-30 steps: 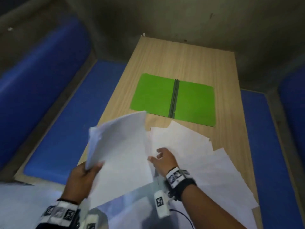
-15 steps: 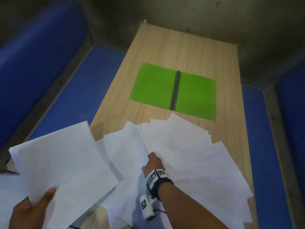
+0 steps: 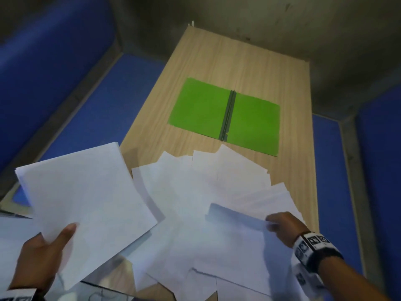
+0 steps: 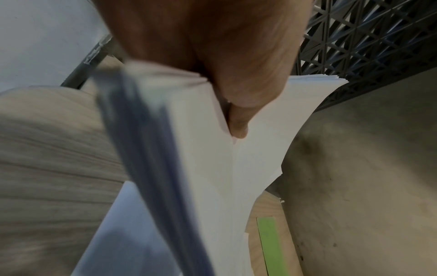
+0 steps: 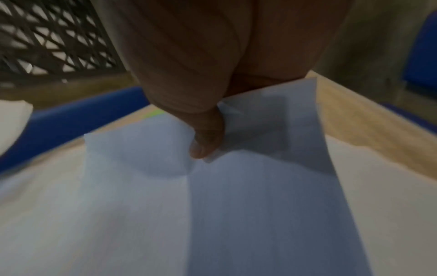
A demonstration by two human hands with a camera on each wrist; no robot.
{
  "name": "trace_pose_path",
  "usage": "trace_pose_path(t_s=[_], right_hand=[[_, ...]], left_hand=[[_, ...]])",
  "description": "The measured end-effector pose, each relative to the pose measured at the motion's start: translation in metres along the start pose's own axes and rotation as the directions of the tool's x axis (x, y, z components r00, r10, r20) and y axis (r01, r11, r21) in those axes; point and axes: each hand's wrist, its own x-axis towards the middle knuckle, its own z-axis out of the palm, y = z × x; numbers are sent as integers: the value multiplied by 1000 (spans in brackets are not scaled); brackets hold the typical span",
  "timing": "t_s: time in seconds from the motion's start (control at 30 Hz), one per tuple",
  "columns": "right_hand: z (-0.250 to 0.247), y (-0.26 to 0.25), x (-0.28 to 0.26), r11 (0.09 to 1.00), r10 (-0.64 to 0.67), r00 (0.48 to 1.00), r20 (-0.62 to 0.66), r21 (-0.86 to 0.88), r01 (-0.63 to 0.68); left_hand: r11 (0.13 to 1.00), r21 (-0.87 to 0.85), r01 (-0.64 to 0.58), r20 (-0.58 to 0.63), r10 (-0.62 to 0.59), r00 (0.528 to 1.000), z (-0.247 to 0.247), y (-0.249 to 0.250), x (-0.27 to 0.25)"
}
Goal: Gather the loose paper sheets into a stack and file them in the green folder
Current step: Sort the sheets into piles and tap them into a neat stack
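Observation:
A green folder lies open and flat on the far half of the wooden table; a strip of the folder also shows in the left wrist view. My left hand grips a stack of white sheets held up at the near left, thumb on top. Loose white sheets fan across the near part of the table. My right hand pinches the edge of one loose sheet at the near right and lifts it, thumb on top.
Blue cushioned benches run along both sides of the table, the right one close to my right wrist. A grey concrete wall stands behind the far table edge. A lattice panel is overhead in the wrist views.
My left hand carried its stack out to the left and keeps it there. My right hand slid from the middle of the fan to the right and now pinches and raises one sheet.

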Motion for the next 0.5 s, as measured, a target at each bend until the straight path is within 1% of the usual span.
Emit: trace_pose_path(t_s=[0.03, 0.07, 0.13, 0.2, 0.33, 0.37, 0.43, 0.5], right_hand=[[3, 7, -4, 999, 0, 1000, 29, -47, 1], [7, 12, -7, 997, 9, 999, 41, -73, -6], [18, 15, -16, 996, -3, 1000, 30, -93, 6], [33, 16, -13, 994, -4, 1000, 22, -113, 7], [44, 7, -9, 981, 9, 999, -41, -194, -17], [43, 6, -8, 972, 7, 1000, -30, -236, -14], [42, 6, -7, 954, -19, 999, -47, -300, 4], [41, 9, -5, 953, -51, 997, -56, -302, 32]], left_hand=[[998, -42, -38, 20, 39, 999, 0, 23, -17], [999, -18, -41, 28, 41, 999, 4, 40, -30], [999, 25, -45, 51, 44, 998, 7, 63, -51], [1000, 2, -27, 43, 27, 999, 12, 77, -66], [999, 3, -40, 57, 40, 998, 14, 89, -83], [999, 0, -36, 58, 36, 998, 14, 89, -84], [1000, 15, -25, 56, 24, 998, 13, 92, -90], [999, 38, -9, 52, 7, 999, 12, 95, -94]])
